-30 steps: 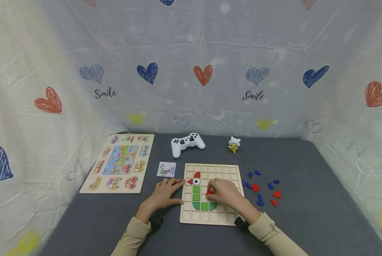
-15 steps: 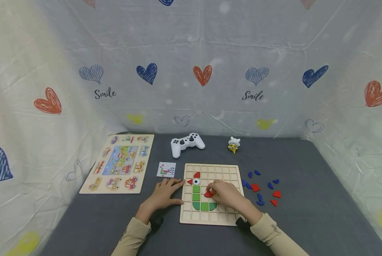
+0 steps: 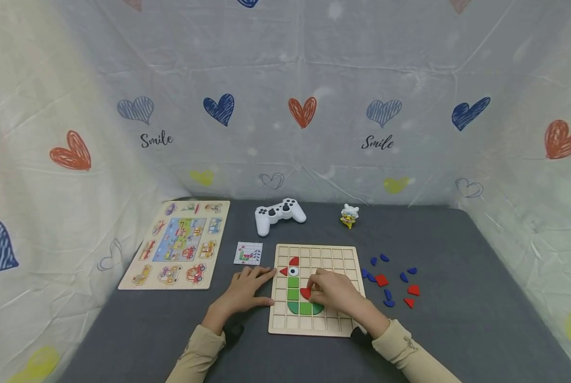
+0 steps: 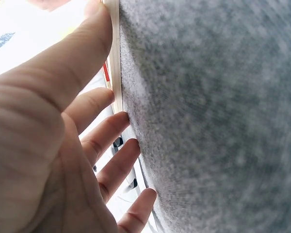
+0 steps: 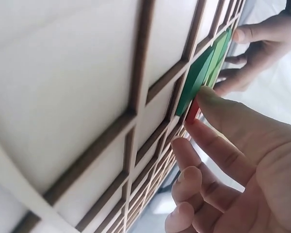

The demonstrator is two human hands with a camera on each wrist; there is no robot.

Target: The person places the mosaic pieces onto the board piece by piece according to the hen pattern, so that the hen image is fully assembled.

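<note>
The head view looked forward and down from well back over the surface (image 3: 147,335), taking in the board (image 3: 290,324), left grip (image 3: 246,291) and right grip (image 3: 335,290). The left wrist view sat close, facing along the board's edge; the right one looked low across the board. All three shared the left grip.

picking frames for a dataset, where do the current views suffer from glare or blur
Head: soft, fairly even light, no strong glare on the grid board; left wrist: background blown out white at upper left behind the left hand, grey cloth blurry toward the right; right wrist: right hand fairly sharp, board's lower-left corner soft.
</note>
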